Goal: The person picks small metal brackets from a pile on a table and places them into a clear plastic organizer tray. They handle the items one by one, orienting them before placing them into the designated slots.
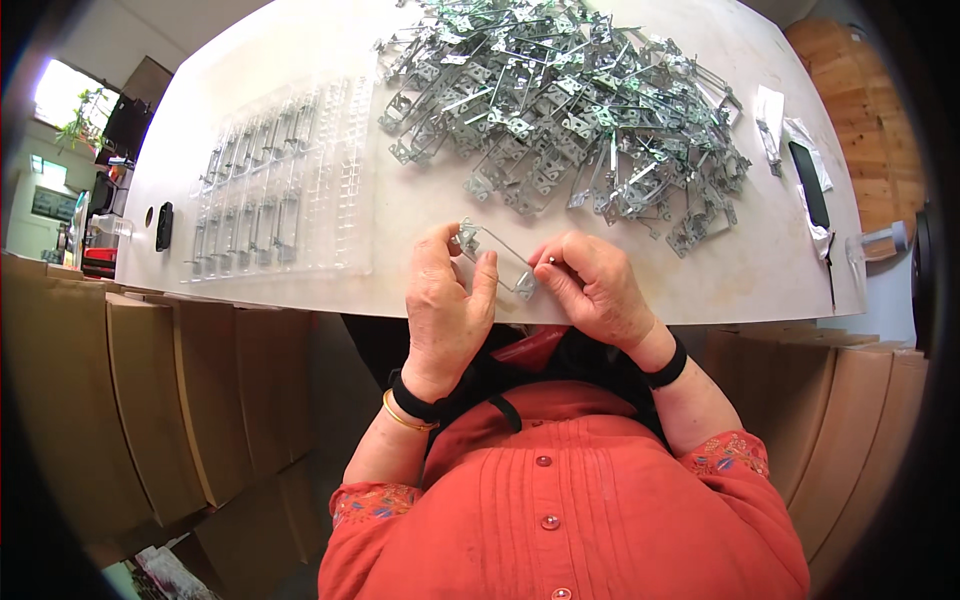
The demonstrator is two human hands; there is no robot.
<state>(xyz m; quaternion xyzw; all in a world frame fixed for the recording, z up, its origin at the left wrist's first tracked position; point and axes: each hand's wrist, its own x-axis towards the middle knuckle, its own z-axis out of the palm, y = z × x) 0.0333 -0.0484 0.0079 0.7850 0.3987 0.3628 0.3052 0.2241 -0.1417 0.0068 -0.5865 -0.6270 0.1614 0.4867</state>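
Observation:
Near the table's front edge I hold a small silvery metal bracket with thin wire rods [508, 247] between my two hands. My left hand [440, 305] is closed, its thumb and fingers pinching the bracket's left end. The fingertips of my right hand [603, 292] are pressed together at the other end, beside a small metal plate [525, 286]. Part of the bracket is hidden behind my fingers. Beyond my hands lies a large heap of similar metal brackets [560, 110]. On the left, a clear plastic tray [340, 190] holds rows of these parts in its slots.
The white table [390, 215] curves along its far edge. At the right lie a dark phone-shaped object [808, 183] and white wrappers [770, 115]. A small black object [164, 227] sits at the left edge. Cardboard boxes [150, 390] stand below, on both sides.

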